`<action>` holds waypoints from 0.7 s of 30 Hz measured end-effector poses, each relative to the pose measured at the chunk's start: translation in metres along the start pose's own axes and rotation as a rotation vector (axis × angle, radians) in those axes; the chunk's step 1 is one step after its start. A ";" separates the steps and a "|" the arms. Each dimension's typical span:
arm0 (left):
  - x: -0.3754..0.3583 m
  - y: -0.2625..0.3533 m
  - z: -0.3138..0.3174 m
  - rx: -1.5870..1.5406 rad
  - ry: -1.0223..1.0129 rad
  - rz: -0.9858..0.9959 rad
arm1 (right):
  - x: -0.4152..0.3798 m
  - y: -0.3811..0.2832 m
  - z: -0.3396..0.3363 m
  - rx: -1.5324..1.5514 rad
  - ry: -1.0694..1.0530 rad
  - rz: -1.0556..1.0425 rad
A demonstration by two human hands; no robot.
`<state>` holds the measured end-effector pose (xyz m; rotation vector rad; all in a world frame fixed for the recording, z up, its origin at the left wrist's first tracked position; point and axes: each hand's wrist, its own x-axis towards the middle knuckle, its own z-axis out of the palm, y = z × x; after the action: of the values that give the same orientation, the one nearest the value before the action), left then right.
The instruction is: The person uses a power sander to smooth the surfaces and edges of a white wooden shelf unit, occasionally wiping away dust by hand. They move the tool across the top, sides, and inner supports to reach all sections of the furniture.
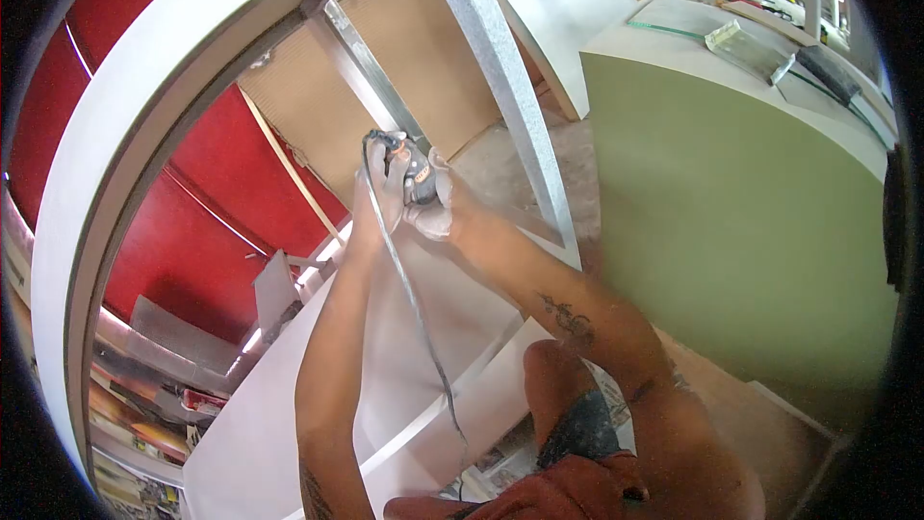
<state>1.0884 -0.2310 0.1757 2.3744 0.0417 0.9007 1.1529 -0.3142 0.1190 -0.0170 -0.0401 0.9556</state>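
A small black corded power tool (420, 178) with orange marks is held between both my hands; its exact kind is hard to make out. My left hand (385, 183) is closed round its left side, near where the cord comes off. On the right, my right hand (435, 217) wraps the tool's body. Both hands look pale with dust or thin gloves. The cord (409, 289) hangs down between my forearms. Just beyond the tool runs a metal stud (366, 77), and whether the tool touches it is hidden.
A curved white frame (60, 221) arches along the left. A metal upright (510, 77) stands right of my hands. Further right is a green panel (731, 202) under a white top with a putty knife-like tool (756, 53). Red sheeting (217, 202) and brown cardboard (423, 29) lie behind.
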 end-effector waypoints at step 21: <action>0.026 0.008 -0.002 0.096 0.058 0.200 | -0.021 -0.066 0.000 -0.330 -0.206 0.188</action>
<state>1.1059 -0.2307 0.1962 2.4728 -0.1348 1.0837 1.1944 -0.3691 0.1206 -0.2305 -0.3919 1.1269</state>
